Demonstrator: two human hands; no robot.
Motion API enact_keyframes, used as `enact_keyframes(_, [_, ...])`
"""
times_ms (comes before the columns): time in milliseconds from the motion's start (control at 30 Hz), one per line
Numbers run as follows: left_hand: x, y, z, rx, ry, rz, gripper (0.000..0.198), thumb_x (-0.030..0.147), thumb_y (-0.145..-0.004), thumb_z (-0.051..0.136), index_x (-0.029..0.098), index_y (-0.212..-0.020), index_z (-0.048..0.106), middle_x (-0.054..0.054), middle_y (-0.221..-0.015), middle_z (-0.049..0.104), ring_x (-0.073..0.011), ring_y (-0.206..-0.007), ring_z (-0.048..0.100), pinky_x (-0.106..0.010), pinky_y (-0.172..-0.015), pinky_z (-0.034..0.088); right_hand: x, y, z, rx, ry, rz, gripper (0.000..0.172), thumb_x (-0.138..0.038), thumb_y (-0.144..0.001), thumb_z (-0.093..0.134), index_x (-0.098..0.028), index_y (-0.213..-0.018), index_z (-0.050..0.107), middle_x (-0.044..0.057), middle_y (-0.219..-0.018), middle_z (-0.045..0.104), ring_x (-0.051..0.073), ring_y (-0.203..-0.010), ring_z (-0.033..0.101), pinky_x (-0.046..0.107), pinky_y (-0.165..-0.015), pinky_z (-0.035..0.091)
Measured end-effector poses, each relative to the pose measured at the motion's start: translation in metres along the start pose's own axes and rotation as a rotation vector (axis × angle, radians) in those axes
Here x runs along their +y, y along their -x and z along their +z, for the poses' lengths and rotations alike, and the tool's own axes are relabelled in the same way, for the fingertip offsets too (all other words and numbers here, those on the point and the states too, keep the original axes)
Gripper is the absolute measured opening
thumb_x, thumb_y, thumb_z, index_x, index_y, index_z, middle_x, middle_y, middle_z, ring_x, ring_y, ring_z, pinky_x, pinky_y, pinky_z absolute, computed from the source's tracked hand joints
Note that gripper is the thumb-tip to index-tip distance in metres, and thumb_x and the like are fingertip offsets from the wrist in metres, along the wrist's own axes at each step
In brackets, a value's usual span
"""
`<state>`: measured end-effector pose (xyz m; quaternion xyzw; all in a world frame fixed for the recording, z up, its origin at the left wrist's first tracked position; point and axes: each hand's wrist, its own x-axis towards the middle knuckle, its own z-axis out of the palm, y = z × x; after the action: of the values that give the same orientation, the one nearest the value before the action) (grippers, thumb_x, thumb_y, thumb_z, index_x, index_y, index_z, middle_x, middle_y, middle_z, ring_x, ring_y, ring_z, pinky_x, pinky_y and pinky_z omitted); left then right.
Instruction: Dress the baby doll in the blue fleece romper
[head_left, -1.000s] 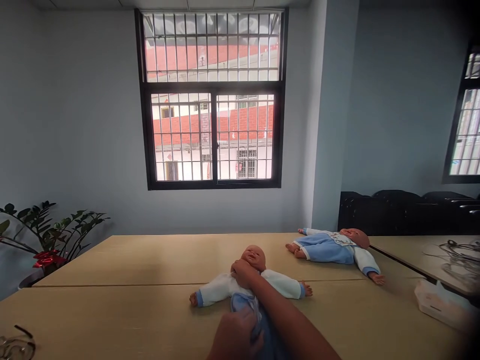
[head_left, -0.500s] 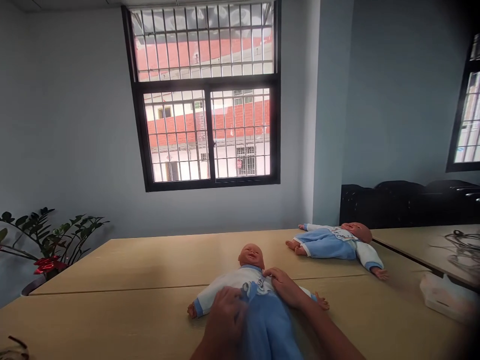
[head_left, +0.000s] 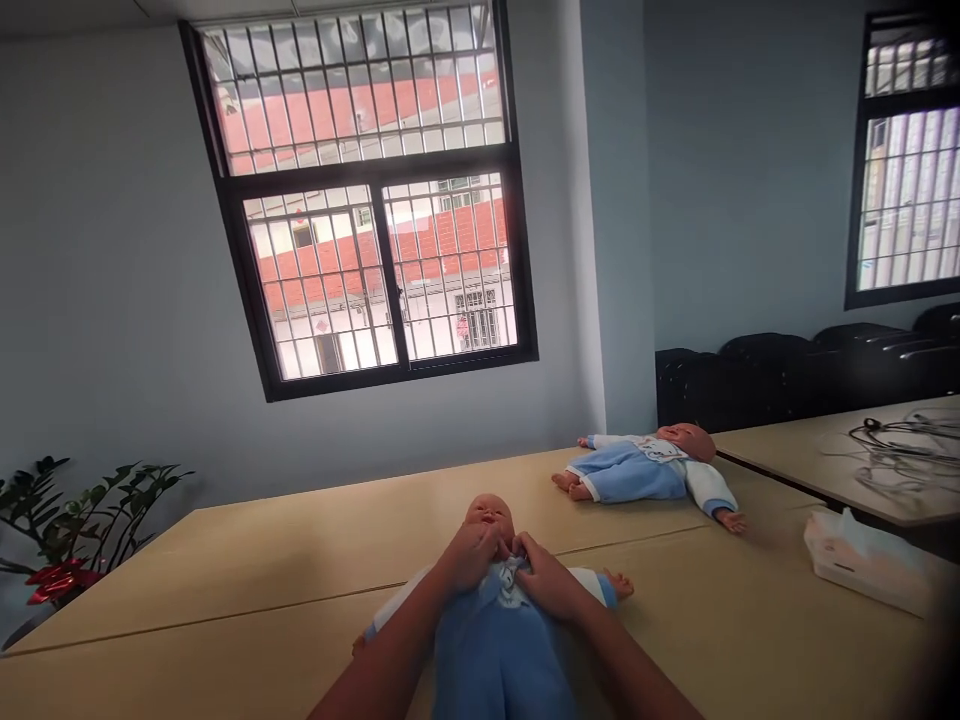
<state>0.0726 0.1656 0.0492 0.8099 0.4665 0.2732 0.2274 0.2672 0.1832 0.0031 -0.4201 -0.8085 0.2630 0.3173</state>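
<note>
A baby doll (head_left: 487, 520) in blue overalls and a white shirt lies on its back on the wooden table (head_left: 225, 570), head away from me. My left hand (head_left: 469, 555) and my right hand (head_left: 544, 578) meet at the doll's collar, just under its chin. Both have their fingers curled and pinched on the blue fabric of the bib (head_left: 504, 590). The doll's right arm shows past my right hand; its legs are out of view below.
A second doll (head_left: 649, 473) in the same clothes lies farther back on the right. A white tissue pack (head_left: 862, 560) sits at the right; cables (head_left: 900, 450) lie on the neighbouring table. A potted plant (head_left: 75, 520) stands at the left; black chairs (head_left: 787, 375) line the wall.
My left hand has moved up from the doll's belly to its collar, and my right hand has come in beside it. The view has tilted and swung to the right.
</note>
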Motion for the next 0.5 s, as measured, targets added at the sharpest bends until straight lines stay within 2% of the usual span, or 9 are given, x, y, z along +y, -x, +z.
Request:
enact_keyframes(100, [-0.002, -0.005, 0.006, -0.016, 0.036, 0.014, 0.073, 0.049, -0.108, -0.001, 0.016, -0.122, 0.062, -0.012, -0.126, 0.071, -0.019, -0.11, 0.068, -0.03, -0.092, 0.054, -0.001, -0.002, -0.005, -0.019, 0.067, 0.023, 0.016, -0.024, -0.088, 0.047, -0.02, -0.098, 0.059, 0.007, -0.102, 0.071, 0.023, -0.094, 0.063, 0.03, -0.082, 0.044])
enact_keyframes(200, [-0.006, -0.002, 0.006, -0.078, 0.001, 0.016, 0.055, 0.048, -0.109, 0.018, 0.019, -0.132, 0.059, -0.011, -0.133, 0.069, -0.0202, -0.117, 0.066, -0.032, -0.096, 0.052, 0.001, -0.004, -0.017, -0.035, 0.178, 0.039, 0.021, -0.023, -0.093, 0.042, -0.019, -0.089, 0.062, 0.011, -0.102, 0.072, 0.024, -0.097, 0.063, 0.031, -0.084, 0.042])
enact_keyframes(267, [-0.008, 0.0, 0.005, -0.133, -0.056, 0.018, 0.049, 0.049, -0.107, 0.028, 0.021, -0.121, 0.066, -0.01, -0.127, 0.072, -0.0233, -0.115, 0.066, -0.034, -0.097, 0.05, 0.006, -0.002, -0.026, -0.022, 0.219, 0.07, 0.019, -0.022, -0.092, 0.045, -0.018, -0.083, 0.062, 0.013, -0.101, 0.071, 0.024, -0.096, 0.061, 0.031, -0.083, 0.039])
enact_keyframes(333, [-0.009, 0.0, 0.004, -0.19, -0.119, 0.019, 0.048, 0.051, -0.105, 0.034, 0.02, -0.1, 0.071, -0.01, -0.113, 0.076, -0.0249, -0.103, 0.067, -0.035, -0.093, 0.049, 0.012, 0.003, -0.034, -0.027, 0.245, 0.115, 0.015, -0.021, -0.089, 0.05, -0.017, -0.081, 0.062, 0.012, -0.099, 0.071, 0.023, -0.091, 0.06, 0.03, -0.079, 0.037])
enact_keyframes(400, [-0.009, -0.002, 0.004, -0.228, -0.174, 0.008, 0.052, 0.053, -0.104, 0.035, 0.019, -0.083, 0.07, -0.01, -0.096, 0.077, -0.0244, -0.09, 0.067, -0.035, -0.087, 0.049, 0.019, 0.012, -0.042, -0.057, 0.245, 0.165, 0.016, -0.023, -0.089, 0.053, -0.017, -0.078, 0.062, 0.01, -0.092, 0.072, 0.021, -0.083, 0.059, 0.029, -0.071, 0.035])
enact_keyframes(500, [-0.013, -0.005, 0.004, -0.226, -0.237, -0.035, 0.055, 0.053, -0.103, 0.036, 0.019, -0.078, 0.07, -0.01, -0.093, 0.076, -0.0251, -0.09, 0.066, -0.035, -0.088, 0.048, 0.027, 0.031, -0.053, -0.106, 0.225, 0.227, 0.024, -0.03, -0.09, 0.055, -0.018, -0.07, 0.059, 0.005, -0.077, 0.07, 0.018, -0.072, 0.056, 0.027, -0.061, 0.03])
